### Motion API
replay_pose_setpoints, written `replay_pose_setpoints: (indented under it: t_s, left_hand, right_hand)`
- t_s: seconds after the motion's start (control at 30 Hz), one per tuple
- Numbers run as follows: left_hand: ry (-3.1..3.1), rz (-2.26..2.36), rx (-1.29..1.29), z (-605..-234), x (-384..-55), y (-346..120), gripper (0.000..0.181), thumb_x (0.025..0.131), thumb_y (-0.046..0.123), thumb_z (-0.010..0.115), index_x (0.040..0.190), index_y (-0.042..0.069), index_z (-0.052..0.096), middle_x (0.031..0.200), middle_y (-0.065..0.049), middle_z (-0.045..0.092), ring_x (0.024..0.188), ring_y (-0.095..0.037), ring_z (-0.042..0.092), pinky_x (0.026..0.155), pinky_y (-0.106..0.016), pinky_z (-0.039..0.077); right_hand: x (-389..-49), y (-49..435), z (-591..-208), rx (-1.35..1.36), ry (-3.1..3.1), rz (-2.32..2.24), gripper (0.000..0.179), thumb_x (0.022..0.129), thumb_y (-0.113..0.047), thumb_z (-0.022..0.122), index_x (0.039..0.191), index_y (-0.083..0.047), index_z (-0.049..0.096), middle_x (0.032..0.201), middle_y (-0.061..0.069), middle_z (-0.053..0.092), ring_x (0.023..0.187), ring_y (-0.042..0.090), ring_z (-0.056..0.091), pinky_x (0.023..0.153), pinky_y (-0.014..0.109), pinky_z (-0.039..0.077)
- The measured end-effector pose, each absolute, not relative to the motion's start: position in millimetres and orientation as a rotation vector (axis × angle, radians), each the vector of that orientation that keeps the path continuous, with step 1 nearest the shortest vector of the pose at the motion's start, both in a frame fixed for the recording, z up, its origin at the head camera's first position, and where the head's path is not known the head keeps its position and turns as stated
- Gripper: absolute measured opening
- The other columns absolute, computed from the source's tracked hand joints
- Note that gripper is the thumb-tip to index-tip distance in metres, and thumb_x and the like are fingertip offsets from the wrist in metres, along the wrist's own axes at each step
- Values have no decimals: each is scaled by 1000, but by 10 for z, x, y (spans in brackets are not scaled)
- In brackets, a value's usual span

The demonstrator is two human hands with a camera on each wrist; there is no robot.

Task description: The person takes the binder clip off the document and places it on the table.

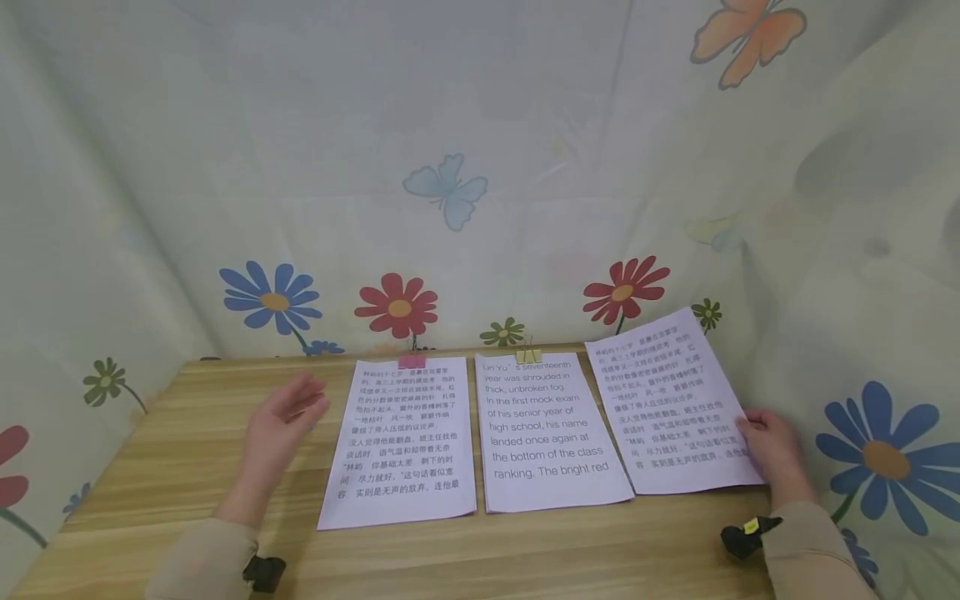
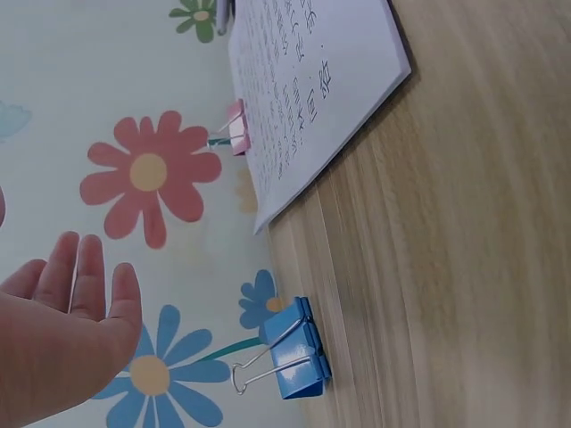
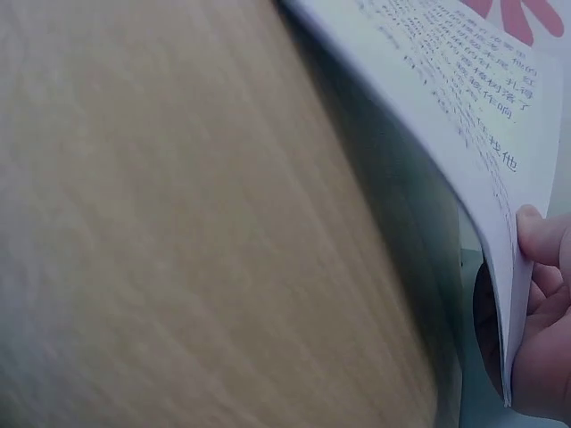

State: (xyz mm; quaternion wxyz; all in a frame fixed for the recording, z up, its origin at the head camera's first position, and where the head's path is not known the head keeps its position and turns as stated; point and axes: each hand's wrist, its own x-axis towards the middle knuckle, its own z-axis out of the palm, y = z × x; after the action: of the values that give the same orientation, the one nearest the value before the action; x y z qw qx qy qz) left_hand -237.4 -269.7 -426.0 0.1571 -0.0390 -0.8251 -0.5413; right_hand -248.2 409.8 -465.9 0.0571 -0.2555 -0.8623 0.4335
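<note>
My right hand pinches the right edge of a stack of printed sheets, thumb on top. In the right wrist view the sheets bend, and their lower edge is lifted off the table. My left hand hovers over the table's left side, holding nothing, its fingers loosely extended. Beside it lies a second printed stack with a pink binder clip on its top edge. A blue binder clip stands near the left hand in the left wrist view; the hand hides it in the head view.
Between the two Chinese-text stacks lies an English-text stack with a yellow binder clip at its top. All are on a wooden table. A flower-and-butterfly curtain hangs along the table's back and sides.
</note>
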Motion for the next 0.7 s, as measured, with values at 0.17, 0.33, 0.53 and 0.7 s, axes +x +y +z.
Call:
replay_pose_setpoints:
  t_s: [0.17, 0.33, 0.53, 0.7]
  left_hand:
    - [-2362, -1551, -152, -4285, -2375, -2651, 60, 96, 21, 68, 147, -1, 43, 134, -19, 59, 112, -7, 59, 88, -8, 44]
    - [-2367, -1534, -174, -4302, -2369, -2621, 59, 96, 22, 68, 147, 1, 44, 134, -18, 60, 117, -23, 60, 88, -8, 44]
    - [-2368, -1516, -203, -4313, -2374, -2606, 58, 96, 20, 68, 146, 0, 45, 133, -17, 61, 117, -27, 60, 88, -8, 44]
    - [-2372, -1510, -226, -4291, -2364, -2570, 58, 96, 19, 68, 145, -1, 46, 133, -17, 61, 117, -29, 60, 88, -8, 44]
  right_hand:
    - [-2474, 4067, -4656, -733, -2637, 1218, 41, 105, -16, 43, 135, 13, 44, 125, 34, 52, 101, 38, 54, 77, 42, 48]
    - [-2473, 4027, -4649, -702, -2641, 1141, 39, 105, -14, 43, 132, 14, 46, 121, 34, 53, 99, 40, 54, 76, 43, 48]
    - [-2476, 3982, -4637, -702, -2666, 1075, 38, 105, -12, 44, 132, 14, 45, 120, 34, 53, 99, 42, 54, 78, 46, 48]
    - [-2475, 3976, -4659, -692, -2685, 1035, 38, 105, -12, 45, 133, 13, 45, 121, 34, 52, 100, 42, 54, 78, 47, 48]
